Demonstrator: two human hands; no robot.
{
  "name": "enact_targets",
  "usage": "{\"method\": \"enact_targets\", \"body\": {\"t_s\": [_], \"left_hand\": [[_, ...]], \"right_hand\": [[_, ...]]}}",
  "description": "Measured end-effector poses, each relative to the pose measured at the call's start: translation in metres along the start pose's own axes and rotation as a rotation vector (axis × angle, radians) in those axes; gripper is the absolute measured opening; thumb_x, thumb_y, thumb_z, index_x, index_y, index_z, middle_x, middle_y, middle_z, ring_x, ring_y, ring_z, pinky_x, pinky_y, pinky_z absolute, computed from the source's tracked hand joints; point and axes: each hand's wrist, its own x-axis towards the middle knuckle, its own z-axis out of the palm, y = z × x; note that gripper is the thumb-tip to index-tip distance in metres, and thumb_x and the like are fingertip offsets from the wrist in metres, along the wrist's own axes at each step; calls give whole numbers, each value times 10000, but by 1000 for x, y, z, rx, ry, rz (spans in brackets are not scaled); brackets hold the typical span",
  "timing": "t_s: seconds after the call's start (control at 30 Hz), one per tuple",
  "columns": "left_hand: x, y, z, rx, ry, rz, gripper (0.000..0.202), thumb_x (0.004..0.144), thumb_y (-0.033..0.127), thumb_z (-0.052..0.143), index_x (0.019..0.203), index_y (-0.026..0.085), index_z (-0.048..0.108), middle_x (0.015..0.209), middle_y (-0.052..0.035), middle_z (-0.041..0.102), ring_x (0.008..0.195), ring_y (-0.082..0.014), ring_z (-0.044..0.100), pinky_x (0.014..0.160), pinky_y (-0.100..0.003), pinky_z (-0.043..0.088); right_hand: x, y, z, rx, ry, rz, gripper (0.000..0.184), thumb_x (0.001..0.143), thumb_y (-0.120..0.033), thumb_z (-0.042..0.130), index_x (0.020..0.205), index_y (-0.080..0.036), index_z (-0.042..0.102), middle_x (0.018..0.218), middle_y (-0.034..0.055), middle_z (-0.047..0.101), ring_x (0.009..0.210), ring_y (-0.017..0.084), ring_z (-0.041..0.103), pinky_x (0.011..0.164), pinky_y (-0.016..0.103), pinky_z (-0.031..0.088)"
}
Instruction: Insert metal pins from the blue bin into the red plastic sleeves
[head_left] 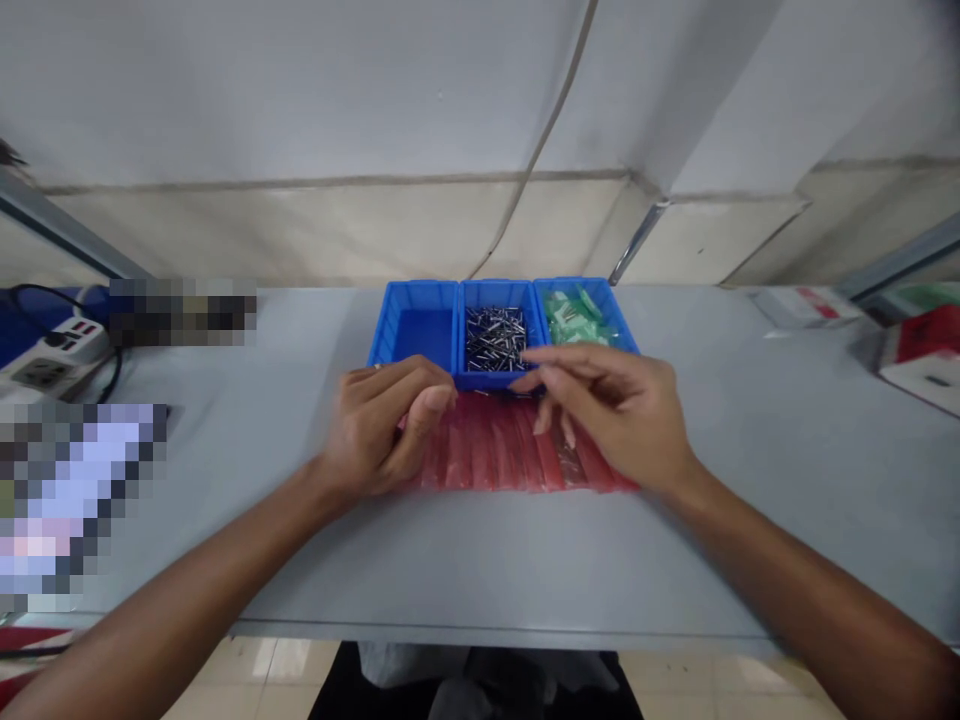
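Observation:
A row of red translucent plastic bags (499,450) lies flat on the table in front of the blue bins. My left hand (390,425) is over the bags' left end, with its fingers curled in and the thumb up; whatever is in them, if anything, is hidden. Above the right part of the row, my right hand (619,405) has its fingers apart and nothing visible between them. Its index finger points toward the middle bin (495,381), which holds many small metal pins or screws (496,338). Small green and white packets (577,318) are in the right bin (574,284).
The left blue bin (416,335) shows its bare bottom. On the left are a white power strip (56,355) with black cables and a blurred-out screen (82,490). White-and-red boxes (926,350) are at the right. The table's front edge (480,635) is near my lap.

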Motion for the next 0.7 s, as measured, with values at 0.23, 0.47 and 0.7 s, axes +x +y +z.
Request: {"method": "enact_targets", "body": {"t_s": [0.23,0.47,0.7], "left_hand": [[2,0,2,31,-34,38,225,996,102,521,788,141,597,767,-52,709,673,-122,679,579,-255,453],[4,-1,2,76,-12,97,231,980,102,544,759,152,587,724,-49,705,637,-127,676,562,-260,459],[3,-2,4,135,-32,104,95,967,160,647,1056,153,678,942,-44,773,797,-123,731,670,-232,547]], "right_hand": [[-3,5,18,-1089,-472,-355,284,919,13,613,1149,-97,739,1106,115,794,868,265,778,639,372,591],[1,4,31,-1179,-501,-333,253,914,14,594,1094,-90,738,975,120,774,749,241,740,554,357,502],[0,-5,15,-825,-133,-573,228,971,-61,567,1114,-117,737,1053,123,764,839,192,730,622,320,557]]}}
